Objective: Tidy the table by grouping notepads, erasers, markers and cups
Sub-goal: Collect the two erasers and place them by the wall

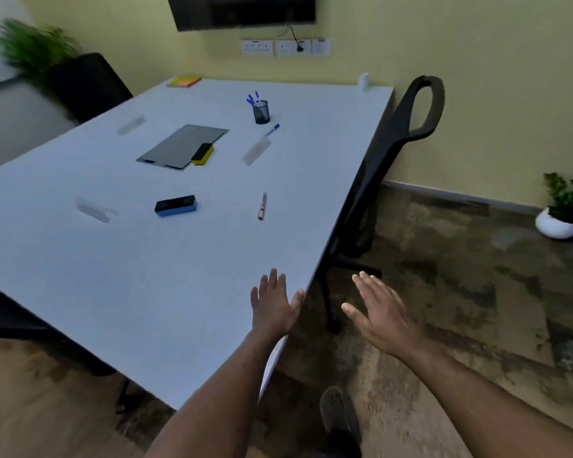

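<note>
With both the left hand (pixel 273 304) and right hand (pixel 382 314) spread and empty, reach first for the red marker (pixel 262 206), just right of the blue eraser (pixel 176 205), pinching mid-barrel.

Looks like an office meeting room: large white table (pixel 119 292) with whiteboard erasers (pixel 176 205), markers (pixel 262 206) and a mesh pen cup (pixel 262 112), black office chair (pixel 394 153), wall-mounted screen (pixel 245 9) above a row of sockets (pixel 285 47)
</note>
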`<state>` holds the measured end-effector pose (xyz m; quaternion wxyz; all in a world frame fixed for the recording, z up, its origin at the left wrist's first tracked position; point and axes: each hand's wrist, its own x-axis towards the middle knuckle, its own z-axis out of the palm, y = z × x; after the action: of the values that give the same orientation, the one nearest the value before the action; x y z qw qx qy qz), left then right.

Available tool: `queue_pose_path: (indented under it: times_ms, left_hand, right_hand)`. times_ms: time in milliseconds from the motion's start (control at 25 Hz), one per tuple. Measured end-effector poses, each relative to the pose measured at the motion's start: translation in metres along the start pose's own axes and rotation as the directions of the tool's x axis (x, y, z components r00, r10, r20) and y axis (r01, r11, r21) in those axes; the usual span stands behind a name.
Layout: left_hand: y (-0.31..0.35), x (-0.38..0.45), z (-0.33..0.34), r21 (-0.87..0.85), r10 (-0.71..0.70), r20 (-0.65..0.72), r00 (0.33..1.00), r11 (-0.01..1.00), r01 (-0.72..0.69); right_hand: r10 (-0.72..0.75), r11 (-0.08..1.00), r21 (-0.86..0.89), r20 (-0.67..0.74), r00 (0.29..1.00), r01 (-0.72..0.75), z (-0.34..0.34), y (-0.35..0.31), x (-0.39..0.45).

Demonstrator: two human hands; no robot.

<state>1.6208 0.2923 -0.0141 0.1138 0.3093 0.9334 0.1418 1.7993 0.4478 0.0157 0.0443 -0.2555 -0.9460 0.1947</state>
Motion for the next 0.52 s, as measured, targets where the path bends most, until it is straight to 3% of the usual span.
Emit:
queue_pose_path:
  times_ms: [320,520]
  left_hand:
    - [-0.005,0.134,0.000,-0.060,-0.157,0.007,0.987,0.986,0.158]
    - [-0.037,0.159,-0.004,0.079,-0.301,0.153,0.941,0.953,0.292]
  right_hand:
    - [-0.134,0.987,-0.074,0.129,0.983,0.145,-0.015,0.013,0.171]
    - [-0.277,0.949,-0.074,0.259,0.925,0.305,0.012,-0.002,0.247]
